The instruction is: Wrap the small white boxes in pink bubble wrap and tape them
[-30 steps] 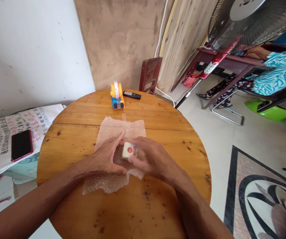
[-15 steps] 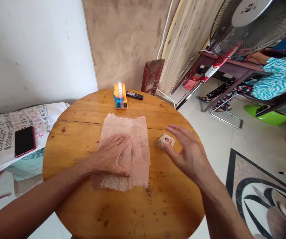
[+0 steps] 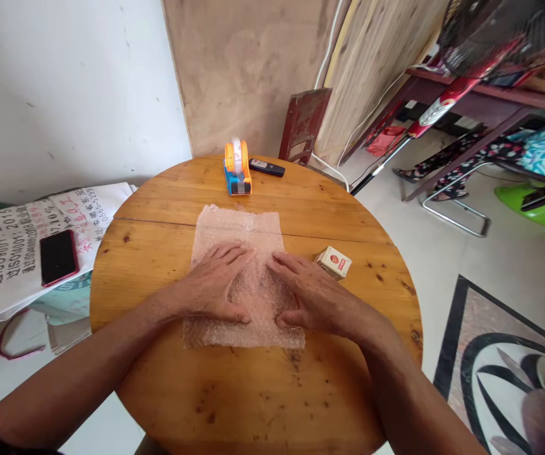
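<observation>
A sheet of clear bubble wrap [image 3: 257, 284] lies flat on the round wooden table [image 3: 253, 404]. My left hand [image 3: 220, 278] rests on its left side, fingers spread and thumb apart. On the right side of the sheet lies my right hand [image 3: 307, 291], also open, holding nothing. Just beyond my right hand stands a small cream box [image 3: 336, 261] with a red mark, touched by neither hand.
At the table's far edge are an orange and blue tape dispenser [image 3: 237, 167] and a black remote [image 3: 267, 167]. A phone [image 3: 59, 258] lies on printed sacks at left. A red chair [image 3: 304, 126] stands behind; a person sits at a desk beyond a fan.
My right hand has moved left, from beside the small box onto the bubble wrap. My left hand stays on the sheet. The camera view has shifted slightly.
</observation>
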Demonstrator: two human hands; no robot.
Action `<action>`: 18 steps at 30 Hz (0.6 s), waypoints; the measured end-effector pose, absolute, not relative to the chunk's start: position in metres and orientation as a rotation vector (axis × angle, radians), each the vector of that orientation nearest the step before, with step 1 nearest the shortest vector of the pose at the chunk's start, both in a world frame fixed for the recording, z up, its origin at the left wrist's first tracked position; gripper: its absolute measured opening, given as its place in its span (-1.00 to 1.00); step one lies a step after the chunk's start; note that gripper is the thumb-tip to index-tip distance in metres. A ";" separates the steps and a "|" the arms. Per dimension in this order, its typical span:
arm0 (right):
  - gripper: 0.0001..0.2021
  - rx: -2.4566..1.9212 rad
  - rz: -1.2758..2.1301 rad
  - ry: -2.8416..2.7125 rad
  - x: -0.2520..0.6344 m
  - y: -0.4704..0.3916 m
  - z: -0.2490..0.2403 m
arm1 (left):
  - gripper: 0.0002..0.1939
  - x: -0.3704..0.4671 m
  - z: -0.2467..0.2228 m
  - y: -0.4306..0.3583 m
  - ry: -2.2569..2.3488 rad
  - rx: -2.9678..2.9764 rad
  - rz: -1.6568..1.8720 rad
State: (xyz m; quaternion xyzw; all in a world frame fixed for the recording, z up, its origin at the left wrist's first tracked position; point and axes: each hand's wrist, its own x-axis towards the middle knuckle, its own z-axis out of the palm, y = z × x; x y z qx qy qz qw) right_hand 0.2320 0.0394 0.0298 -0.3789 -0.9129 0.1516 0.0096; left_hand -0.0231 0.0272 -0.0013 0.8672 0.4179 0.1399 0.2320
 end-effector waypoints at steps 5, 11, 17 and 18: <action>-0.19 -1.187 0.518 -2.836 0.239 0.034 0.031 | 0.22 -0.026 -0.001 0.029 1.140 2.392 0.348; -0.37 -1.304 0.248 -2.601 0.262 0.029 0.047 | 0.21 -0.032 -0.002 0.032 1.083 2.417 0.307; -0.44 -1.749 0.090 -2.366 0.280 0.058 0.032 | 0.22 -0.033 -0.001 0.033 1.055 2.420 0.316; -0.54 -1.817 0.139 -2.329 0.280 0.061 0.030 | 0.22 -0.033 -0.001 0.033 1.059 2.419 0.314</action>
